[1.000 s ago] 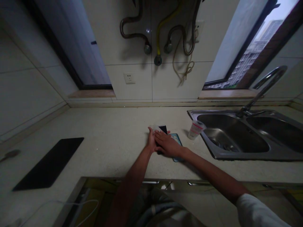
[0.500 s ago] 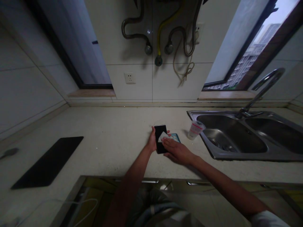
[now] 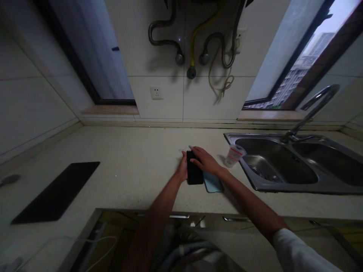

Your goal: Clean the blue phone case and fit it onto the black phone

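A black smartphone (image 3: 194, 172) lies screen up above the counter, its left edge gripped by my left hand (image 3: 183, 168). My right hand (image 3: 207, 160) reaches across the phone's upper end, thumb over the screen and fingers curled at the top edge. A small pale bit of the white tissue (image 3: 190, 146) shows at those fingertips; the rest of it is hidden under the hand. Below my right wrist rests a light blue phone case (image 3: 212, 184), partly covered by the hand and the phone.
A clear plastic cup (image 3: 234, 155) with red print stands right of my hands, beside the double steel sink (image 3: 272, 162) with its tap (image 3: 314, 107). On the left of the counter (image 3: 136, 162) lies a black mat (image 3: 61, 190). Hoses hang on the tiled wall.
My right hand has slid from the middle of the screen up to the phone's top end, carrying the tissue with it. More of the blue case now shows below the wrist.
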